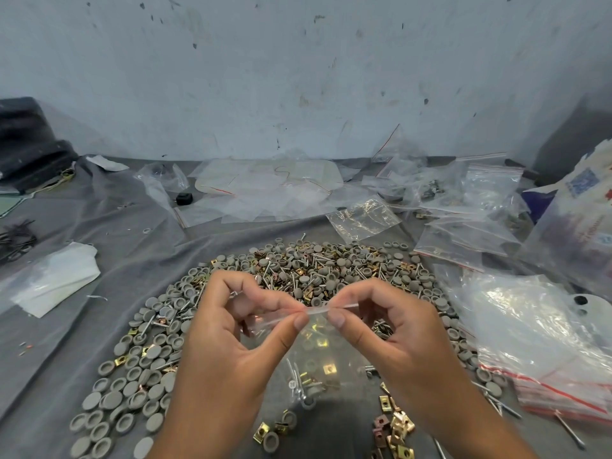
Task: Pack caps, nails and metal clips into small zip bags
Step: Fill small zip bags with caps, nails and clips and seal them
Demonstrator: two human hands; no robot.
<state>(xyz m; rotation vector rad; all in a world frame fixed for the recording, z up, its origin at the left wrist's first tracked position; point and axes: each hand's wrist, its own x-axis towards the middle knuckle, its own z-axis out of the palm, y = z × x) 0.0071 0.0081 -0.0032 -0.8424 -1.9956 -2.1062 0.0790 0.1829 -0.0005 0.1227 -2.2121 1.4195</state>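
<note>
1. Grey cloth (99, 326) under a stained wall is your bench.
2. Your left hand (231, 329) and right hand (390, 326) each pinch the zip strip of the small zip bag (311, 352), thumb against forefinger, touching mid-strip.
3. Below the pinch hang its nails, caps and clips.
4. Slide the pinches outward, pressing firmly, so the seal likely closes fully.
5. Beyond your knuckles lies the loose pile (314, 270); right of them, filled bags (546, 359).
</note>
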